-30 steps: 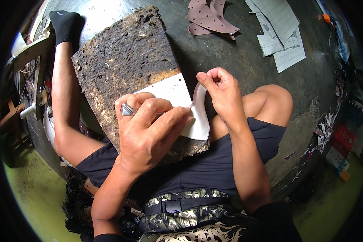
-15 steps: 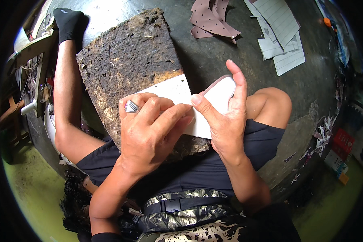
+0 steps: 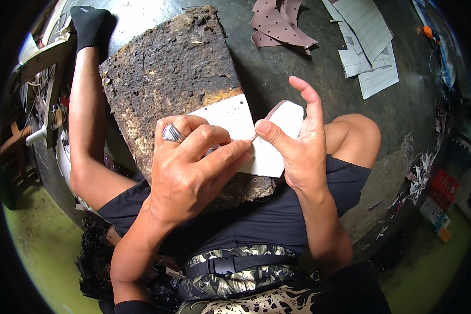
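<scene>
A thin white piece with a mauve edge (image 3: 293,116) lies partly under my right hand (image 3: 303,141). My right thumb presses on its top face, the forefinger stretches up past it, and the other fingers are mostly hidden beneath. My left hand (image 3: 191,162), with a large ring, has its fingers bent together, the fingertips at the mauve edge beside my right thumb. Under my hands is a flat white plate (image 3: 233,112) with small dark holes near its edge. It rests on the near right part of a rough, dark, thick board (image 3: 167,73) lying across my lap.
Mauve pieces with dark dots (image 3: 280,23) lie on the dark floor ahead. Right of them are lined paper sheets (image 3: 374,42). Paper scraps (image 3: 418,172) and a red box (image 3: 445,188) lie far right. A wooden frame (image 3: 44,68) stands at the left beside my leg.
My fingertips and right thumb have moved slightly right along the mauve edge. The white piece has turned a little in my right hand. The whole view has shifted slightly.
</scene>
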